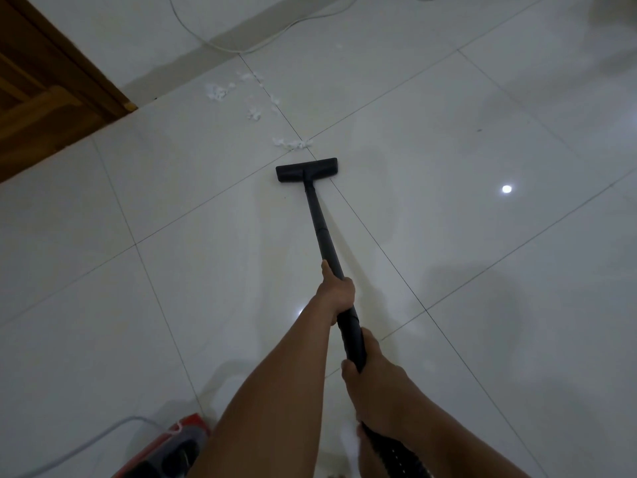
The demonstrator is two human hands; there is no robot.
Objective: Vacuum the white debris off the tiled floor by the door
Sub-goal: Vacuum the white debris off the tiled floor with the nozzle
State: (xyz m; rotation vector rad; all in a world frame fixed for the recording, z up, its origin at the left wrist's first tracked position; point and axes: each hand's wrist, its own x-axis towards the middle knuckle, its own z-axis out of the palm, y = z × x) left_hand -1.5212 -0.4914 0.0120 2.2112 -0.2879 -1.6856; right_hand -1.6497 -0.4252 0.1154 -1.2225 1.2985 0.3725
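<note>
White debris lies scattered on the glossy tiled floor (pixel 448 257), with one clump (pixel 292 143) just beyond the vacuum head and more bits (pixel 217 92) nearer the wooden door (pixel 38 98). The black vacuum head (pixel 306 169) rests flat on the tiles, a short gap from the nearest clump. Its black wand (pixel 322 232) runs back toward me. My left hand (pixel 337 291) grips the wand partway down. My right hand (pixel 368 370) grips it lower, near the ribbed hose (pixel 393 453).
The red and grey vacuum body (pixel 172 450) sits at the bottom left with a white cord (pixel 79 443) leading off it. Another white cable (pixel 248 48) loops along the far wall. The brown door frame fills the upper left corner.
</note>
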